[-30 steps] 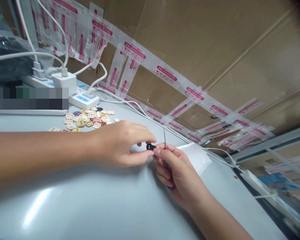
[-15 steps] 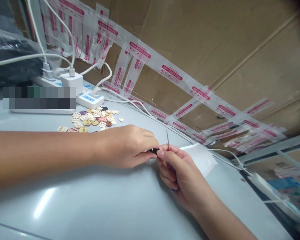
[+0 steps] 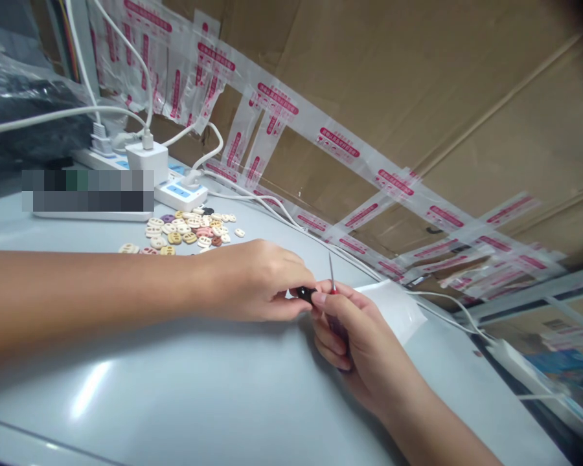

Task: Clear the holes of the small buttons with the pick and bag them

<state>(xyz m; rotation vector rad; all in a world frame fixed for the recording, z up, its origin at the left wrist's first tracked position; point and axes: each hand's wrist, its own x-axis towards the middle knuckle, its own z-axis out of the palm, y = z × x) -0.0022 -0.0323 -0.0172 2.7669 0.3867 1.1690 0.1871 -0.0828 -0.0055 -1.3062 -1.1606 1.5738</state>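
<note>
Both hands meet over the table near the middle of the view. My left hand (image 3: 267, 278) reaches in from the left and pinches a small glossy black piece (image 3: 304, 294) between thumb and fingers. At the piece's right end are the thumb and fingertips of my right hand (image 3: 357, 330), touching it too. Wrapped in the right hand's fingers is a thin pointed tool (image 3: 332, 275), its metal tip up, with a red collar and a dark handle mostly hidden. Behind my left forearm lies a pile of two-holed buttons (image 3: 189, 230), mostly cream, some yellow, pink, brown, purple and black.
White power strips (image 3: 181, 193) with a plugged-in adapter (image 3: 147, 160) stand at the back left, cables trailing along a taped cardboard wall (image 3: 369, 77). A white sheet (image 3: 393, 307) lies behind my right hand. A blurred-out object (image 3: 90, 191) sits at left on the grey table (image 3: 184, 401).
The view has shifted slightly, so things appear a little further right. Left fingers have opened slightly around the black piece, showing more of it. Both hands keep their grip.
</note>
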